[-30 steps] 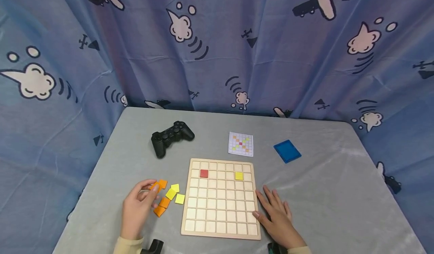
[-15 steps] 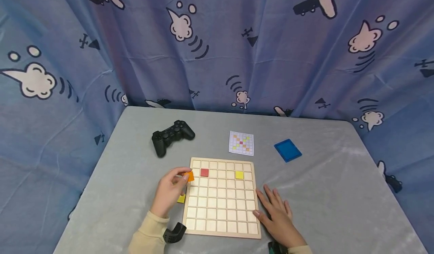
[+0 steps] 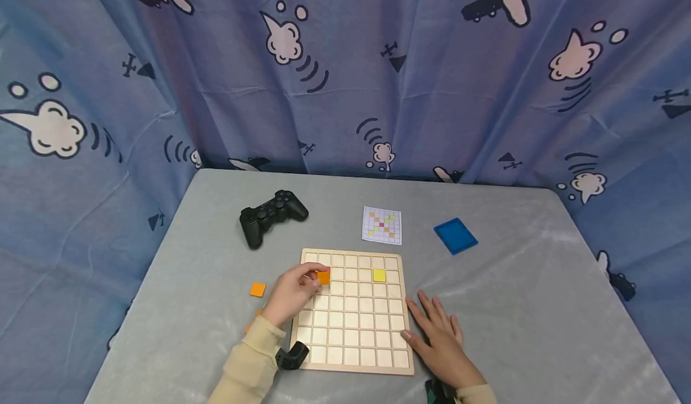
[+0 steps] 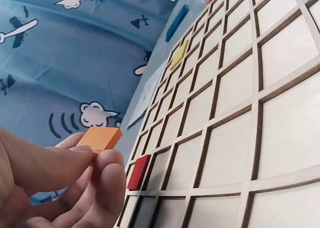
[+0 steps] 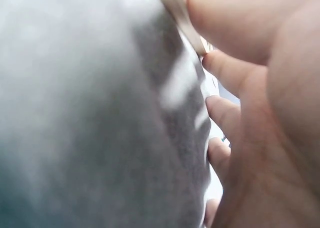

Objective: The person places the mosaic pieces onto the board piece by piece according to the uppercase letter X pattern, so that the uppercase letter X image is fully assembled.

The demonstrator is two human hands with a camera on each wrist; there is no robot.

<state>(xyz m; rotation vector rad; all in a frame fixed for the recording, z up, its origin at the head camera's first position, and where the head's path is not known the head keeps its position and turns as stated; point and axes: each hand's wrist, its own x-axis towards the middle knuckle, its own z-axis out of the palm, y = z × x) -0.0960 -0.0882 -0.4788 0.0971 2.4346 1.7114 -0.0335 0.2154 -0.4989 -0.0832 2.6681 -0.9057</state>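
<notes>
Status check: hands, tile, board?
Left hand pinches orange tile above the grid board, near the red tile. Right hand flat at the board's right edge. Nothing blocking.

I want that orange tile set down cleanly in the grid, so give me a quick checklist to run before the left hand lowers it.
1. Grip on the orange tile: ok, pinched between the left hand's thumb and fingers.
2. Tile clear of the wooden board: ok, the left wrist view shows it held above the cells.
3. Cell below free: not ok, the red tile lies just under the hand.
4. Board steadied: ok, the right hand lies flat at its right edge.
5. Pattern card in sight: ok.
6. Target cell matches the card: cannot tell.
</notes>
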